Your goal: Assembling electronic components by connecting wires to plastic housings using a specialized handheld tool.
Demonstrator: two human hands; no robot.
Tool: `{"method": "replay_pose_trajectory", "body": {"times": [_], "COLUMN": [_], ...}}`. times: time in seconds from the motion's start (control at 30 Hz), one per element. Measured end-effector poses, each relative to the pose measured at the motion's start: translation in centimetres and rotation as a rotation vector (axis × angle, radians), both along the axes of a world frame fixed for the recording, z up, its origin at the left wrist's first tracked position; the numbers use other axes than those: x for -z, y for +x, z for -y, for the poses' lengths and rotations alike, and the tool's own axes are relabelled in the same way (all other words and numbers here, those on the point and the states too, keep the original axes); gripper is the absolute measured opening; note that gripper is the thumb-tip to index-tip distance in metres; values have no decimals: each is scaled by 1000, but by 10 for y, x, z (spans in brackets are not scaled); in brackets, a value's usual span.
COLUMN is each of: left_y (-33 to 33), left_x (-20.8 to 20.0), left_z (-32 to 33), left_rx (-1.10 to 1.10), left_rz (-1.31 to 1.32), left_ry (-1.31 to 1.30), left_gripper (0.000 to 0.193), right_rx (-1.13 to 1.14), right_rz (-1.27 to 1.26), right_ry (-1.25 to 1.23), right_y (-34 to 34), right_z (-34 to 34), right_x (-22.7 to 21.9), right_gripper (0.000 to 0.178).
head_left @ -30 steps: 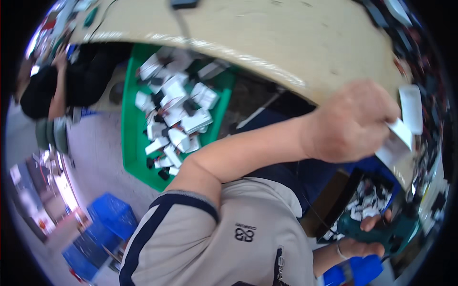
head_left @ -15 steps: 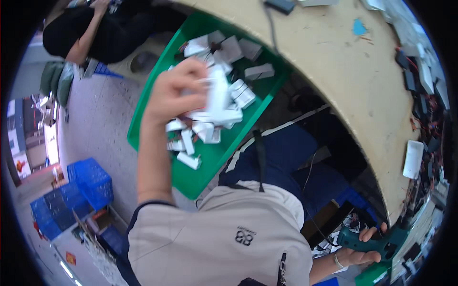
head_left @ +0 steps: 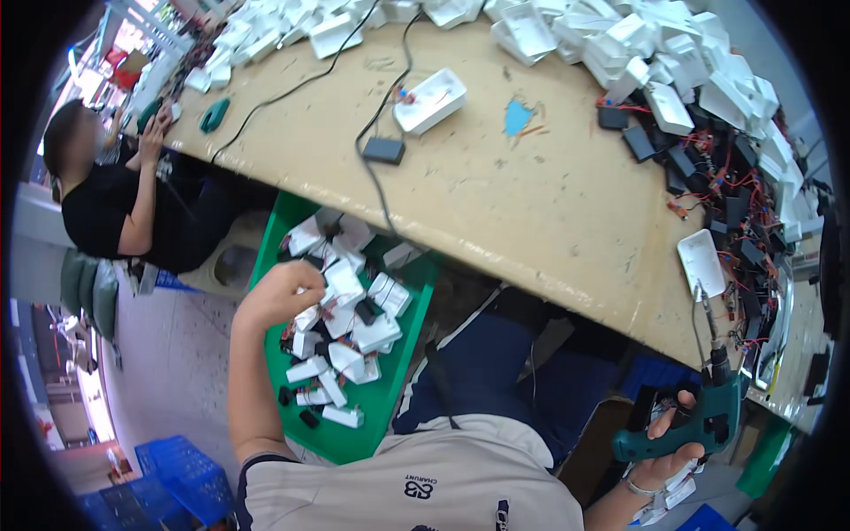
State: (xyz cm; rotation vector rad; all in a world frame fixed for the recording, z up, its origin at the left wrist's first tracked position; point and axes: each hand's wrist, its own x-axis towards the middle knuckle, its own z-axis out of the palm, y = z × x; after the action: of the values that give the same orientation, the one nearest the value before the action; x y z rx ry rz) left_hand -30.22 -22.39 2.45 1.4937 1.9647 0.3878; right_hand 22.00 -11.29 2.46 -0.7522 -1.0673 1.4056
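Observation:
My left hand [head_left: 285,294] is over the green bin [head_left: 403,332], its fingers curled in. The back of the hand hides whatever they may hold. Below and beside it, white plastic cases [head_left: 343,285] and small black boxes with wires lie heaped in the bin. My right hand [head_left: 666,451] is wrapped round the handle of a teal electric drill [head_left: 715,416] at the lower right. Its long bit points up past the table edge, towards an open white case [head_left: 701,264] lying on the tabletop.
On the wooden table [head_left: 531,203] are a white tray-like case [head_left: 431,102], a black box [head_left: 384,150] and black cables. White cases pile along the far edge, and black boxes with red wires [head_left: 735,203] at the right. A co-worker [head_left: 106,195] sits at the left.
The view has swung up, showing more of the table. My left hand, earlier blurred with a white case at its fingers, is now curled over the bin. My right hand still holds the drill.

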Motion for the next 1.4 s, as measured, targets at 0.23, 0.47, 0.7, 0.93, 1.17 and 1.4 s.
{"method": "replay_pose_trajectory", "body": {"times": [0.23,0.47,0.7,0.93,1.17,1.4], "left_y": [59,22,66,122,252,263], "left_x": [-77,-41,-30,-65,-36,-31], "left_z": [-254,-445,-432,-354,-259,-285], "left_rx": [132,-353,-123,123,777,950], "left_rz": [-161,-217,-212,-144,-314,1], "left_ry": [602,266,436,824,829,842], "left_gripper": [23,35,31,23,12,23], "right_rx": [53,183,214,141,169,214], "right_rz": [23,40,-15,-125,-163,-152], "right_ry": [48,19,-59,-9,21,50], "right_y": [-12,-5,6,20,23,29], "right_z": [-13,-18,-23,-20,-6,3], "right_x": [-7,-8,-1,11,11,11], "right_gripper": [74,73,77,78,79,77]}}
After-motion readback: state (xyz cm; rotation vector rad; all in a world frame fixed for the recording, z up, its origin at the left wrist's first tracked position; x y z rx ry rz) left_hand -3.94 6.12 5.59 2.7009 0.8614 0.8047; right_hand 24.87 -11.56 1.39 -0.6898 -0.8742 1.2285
